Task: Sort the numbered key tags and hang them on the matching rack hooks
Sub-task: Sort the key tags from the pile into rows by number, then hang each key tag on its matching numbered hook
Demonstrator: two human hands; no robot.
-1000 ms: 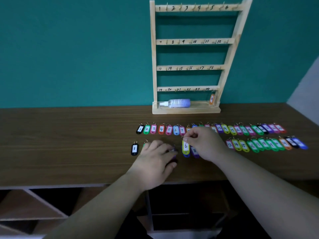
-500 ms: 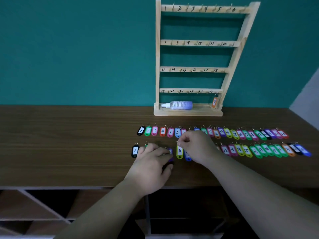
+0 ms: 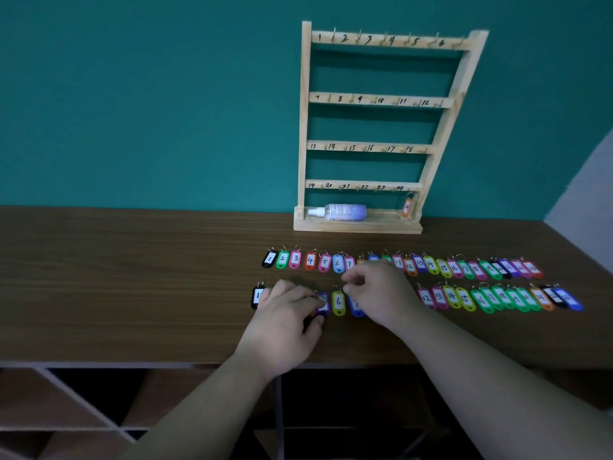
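Note:
Two rows of coloured numbered key tags lie on the wooden table (image 3: 132,277). The wooden rack (image 3: 303,127) stands behind them, its hooks numbered 1 to 24. An orange tag (image 3: 407,207) hangs at the rack's lower right. My left hand (image 3: 285,323) rests flat on the near row, covering several tags between the black tag 1 (image 3: 256,297) and a purple tag (image 3: 323,304) that its fingertips touch. My right hand (image 3: 378,293) hovers just right of the yellow tag 6 (image 3: 338,302). Its fingers are loosely curled beside the tag's ring and hold nothing. It partly covers a blue tag (image 3: 356,308).
A spray bottle (image 3: 341,212) lies on the rack's base tray. The far row runs from the black tag 1 (image 3: 269,258) to the right end (image 3: 534,269). The near row continues right to a blue tag (image 3: 569,298). Open shelving (image 3: 66,410) sits below the table's front edge.
My right hand pulled the yellow tag 6 leftward into the near row by its ring and has let it go. My left hand stayed on the tags.

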